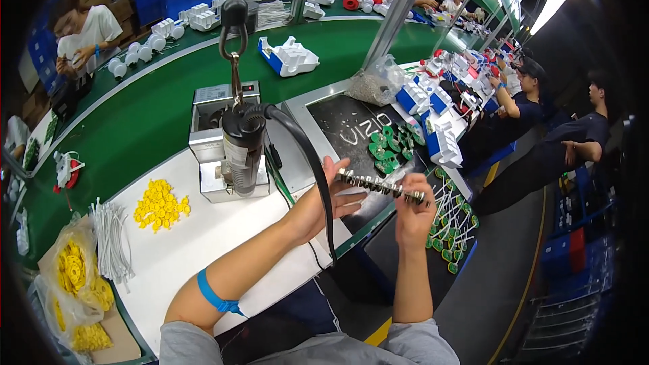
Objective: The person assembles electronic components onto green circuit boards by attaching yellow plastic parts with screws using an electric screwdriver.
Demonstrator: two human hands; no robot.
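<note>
A narrow dark strip studded with small shiny parts [380,185] is held up between my two hands, seen nearly edge on. My right hand [414,211] pinches its right end. At the other end, my left hand [326,197] has the strip between thumb and fingers, the lower fingers stretched out. Just beyond lies a pile of green round circuit boards [387,149] on a black mat [336,127]. A black electric screwdriver [243,145] hangs from a hook left of my left hand, and its cable [312,155] passes in front of that forearm.
A silver box-shaped machine [211,136] stands behind the screwdriver. Yellow parts [161,204] and white wires [111,240] lie on the white worktop [196,257]. Wired green boards [449,230] lie right of my right hand. A green conveyor [152,111] carries white-blue housings [287,57]. Several people work nearby.
</note>
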